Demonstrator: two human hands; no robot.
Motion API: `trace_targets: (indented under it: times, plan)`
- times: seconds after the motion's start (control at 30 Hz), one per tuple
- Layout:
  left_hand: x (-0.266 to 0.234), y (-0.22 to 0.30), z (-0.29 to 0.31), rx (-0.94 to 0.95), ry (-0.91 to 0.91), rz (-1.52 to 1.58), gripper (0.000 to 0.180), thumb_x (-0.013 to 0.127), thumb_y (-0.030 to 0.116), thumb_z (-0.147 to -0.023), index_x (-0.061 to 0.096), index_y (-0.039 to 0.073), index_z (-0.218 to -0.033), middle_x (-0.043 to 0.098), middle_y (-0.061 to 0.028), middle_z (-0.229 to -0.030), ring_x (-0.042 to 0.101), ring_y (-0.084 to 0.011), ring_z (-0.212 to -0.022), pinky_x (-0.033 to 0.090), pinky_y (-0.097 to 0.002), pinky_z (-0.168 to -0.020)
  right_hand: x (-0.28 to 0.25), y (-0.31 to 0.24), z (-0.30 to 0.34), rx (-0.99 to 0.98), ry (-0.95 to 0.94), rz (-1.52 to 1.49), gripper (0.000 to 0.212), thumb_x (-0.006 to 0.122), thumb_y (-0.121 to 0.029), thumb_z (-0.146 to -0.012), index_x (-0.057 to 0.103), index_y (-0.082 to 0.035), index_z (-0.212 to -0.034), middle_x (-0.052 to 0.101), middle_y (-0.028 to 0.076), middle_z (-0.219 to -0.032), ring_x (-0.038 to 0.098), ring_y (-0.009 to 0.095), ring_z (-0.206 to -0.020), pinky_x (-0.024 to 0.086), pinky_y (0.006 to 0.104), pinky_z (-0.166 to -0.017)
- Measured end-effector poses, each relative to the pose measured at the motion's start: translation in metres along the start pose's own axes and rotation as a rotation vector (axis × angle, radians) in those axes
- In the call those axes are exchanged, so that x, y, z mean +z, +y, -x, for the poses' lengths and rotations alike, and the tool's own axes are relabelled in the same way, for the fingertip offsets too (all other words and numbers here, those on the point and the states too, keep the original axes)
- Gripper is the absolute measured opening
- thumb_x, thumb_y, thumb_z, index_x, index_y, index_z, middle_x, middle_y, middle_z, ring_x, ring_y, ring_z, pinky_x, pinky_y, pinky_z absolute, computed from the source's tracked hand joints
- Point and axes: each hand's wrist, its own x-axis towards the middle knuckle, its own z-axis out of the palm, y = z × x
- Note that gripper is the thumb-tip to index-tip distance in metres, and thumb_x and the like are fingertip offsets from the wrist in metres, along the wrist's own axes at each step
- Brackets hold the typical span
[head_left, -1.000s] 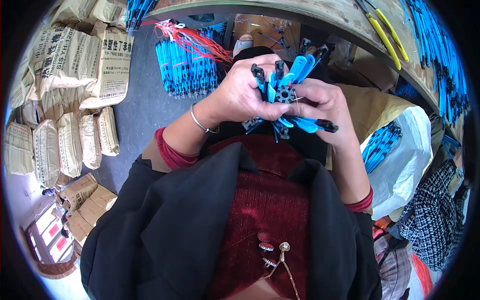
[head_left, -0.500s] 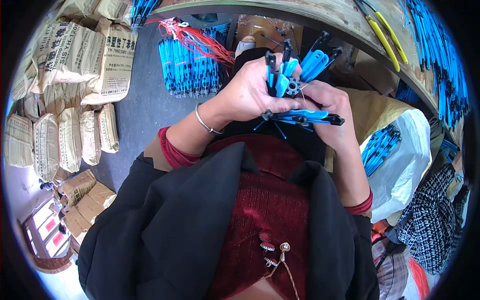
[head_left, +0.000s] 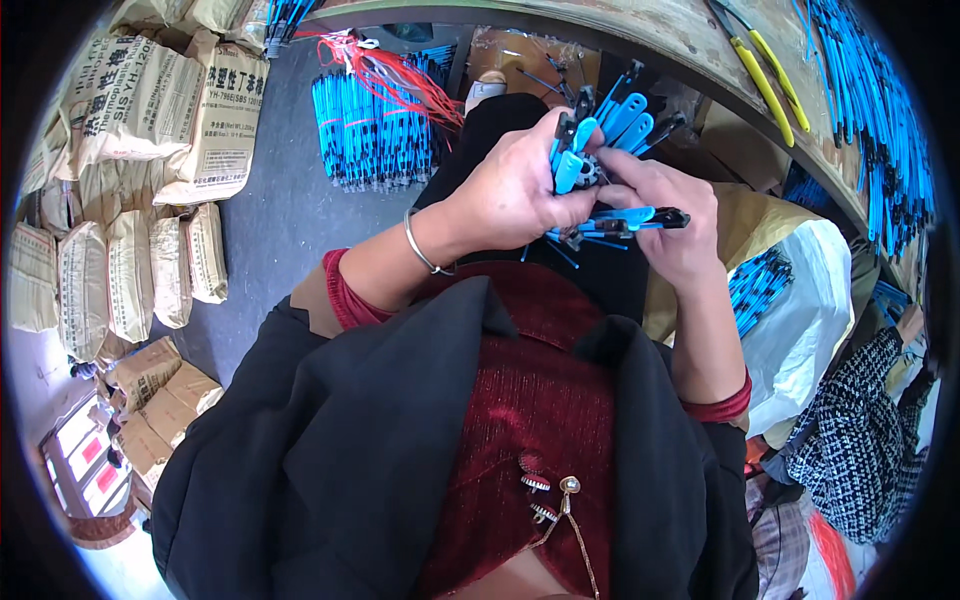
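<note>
Blue and black plastic arms fan out from a round black hub (head_left: 590,173), forming a spoked frame held over my lap. My left hand (head_left: 510,190) is closed around the frame, with some arms rising past its fingers and others sticking out below. My right hand (head_left: 672,210) presses close against the hub's right side, its fingers bent together. What these fingertips pinch is too small to make out. One blue arm with a black end (head_left: 640,217) crosses in front of the right fingers.
Bundled blue rods (head_left: 370,130) stand on the dark floor, red plastic strands (head_left: 395,75) draped over them. Yellow-handled pliers (head_left: 765,80) and loose blue rods (head_left: 865,120) lie on the wooden bench. A white sack (head_left: 805,300) at right holds more rods. Paper sacks (head_left: 130,270) line the left.
Both hands and the frame have shifted slightly right. The frame has turned, so the hub now faces me less and sits more behind the left fingers.
</note>
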Motion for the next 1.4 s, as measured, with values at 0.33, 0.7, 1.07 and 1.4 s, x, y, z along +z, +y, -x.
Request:
trace_targets:
  times: [0.33,0.7,1.07,1.4]
  plan:
    - [0.002,0.004,-0.005,-0.022,0.013,0.035,0.034,0.066,0.009,-0.071,0.048,0.002,-0.100,0.060,-0.0097,-0.068,0.063,-0.0189,-0.062,0.049,-0.0300,-0.060,0.003,-0.004,0.001,0.030,0.058,0.065,0.011,0.062,-0.003,-0.072,0.059,-0.001,-0.083,0.060,0.009,-0.071,0.059,0.023,-0.060,0.047,0.0319,-0.055]
    - [0.003,-0.001,-0.008,0.108,-0.017,0.013,0.033,0.067,0.009,-0.069,0.050,0.002,-0.096,0.061,-0.0108,-0.071,0.063,-0.0219,-0.064,0.049,-0.0298,-0.059,-0.004,-0.002,0.008,0.107,0.045,-0.007,0.012,0.061,-0.004,-0.076,0.061,-0.001,-0.088,0.058,0.006,-0.068,0.056,0.016,-0.056,0.044,0.0245,-0.051]
    - [-0.010,0.000,-0.017,-0.018,-0.204,0.189,0.019,0.065,0.003,-0.067,0.054,0.004,-0.083,0.057,-0.0053,-0.074,0.056,-0.0141,-0.071,0.046,-0.0280,-0.068,-0.024,-0.018,-0.007,0.990,-0.154,-0.708,0.016,0.065,-0.017,-0.079,0.064,-0.001,-0.081,0.056,-0.001,-0.063,0.048,0.004,-0.054,0.038,0.0199,-0.048]
    - [-0.007,0.006,-0.013,-0.121,-0.307,0.383,0.016,0.063,-0.003,-0.069,0.056,0.003,-0.081,0.060,-0.0052,-0.077,0.060,-0.0142,-0.074,0.048,-0.0273,-0.069,-0.097,0.064,-0.037,0.225,0.426,0.755,0.034,0.066,-0.020,-0.076,0.058,-0.005,-0.106,0.060,0.010,-0.092,0.058,0.026,-0.085,0.047,0.0336,-0.071]
